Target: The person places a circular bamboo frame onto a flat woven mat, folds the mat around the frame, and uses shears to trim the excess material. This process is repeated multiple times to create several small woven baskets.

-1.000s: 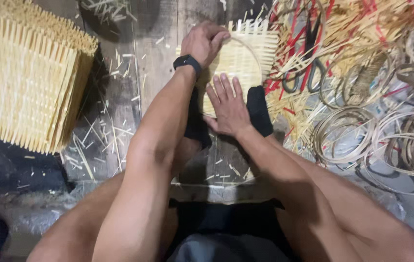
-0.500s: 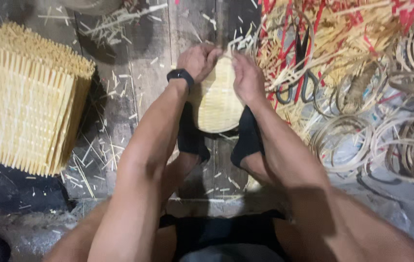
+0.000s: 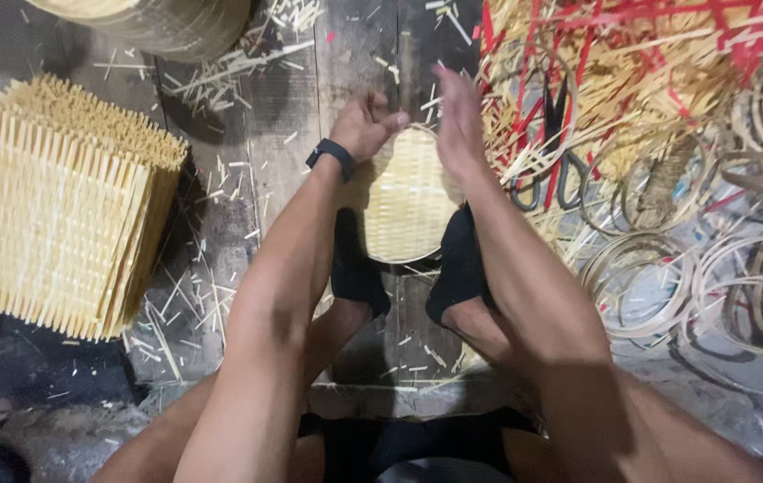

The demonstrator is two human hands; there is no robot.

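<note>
1. I saw my left hand [image 3: 365,125] closed in a loose fist at the upper left rim of the round woven disc [image 3: 399,201], the fingers curled together and pinching the edge there. A black watch [image 3: 331,156] sat on that wrist.
2. My right hand [image 3: 455,121] stood at the upper right rim of the disc, flat and a little blurred, the fingers straight and pressed together. I could not tell if it gripped the rim or only touched it.
3. The disc was pale yellow, made of thin flat strips in a tight weave, with a smooth oval outline. It lay between my two feet in black socks [image 3: 457,268], on the dark wooden floor boards [image 3: 292,188].
4. The boards were rough and covered with short splinters and cut pieces of strip.
5. On the left there was a stack of square woven mats [image 3: 50,215], with stiff strip ends standing out along the edges like a comb.
6. On the right a loose heap of natural and red strips [image 3: 632,80] lay tangled, with black scissors [image 3: 560,152] on it.
7. Below the heap, several thin hoops [image 3: 645,286] of bent cane lay flat and overlapped each other.
</note>
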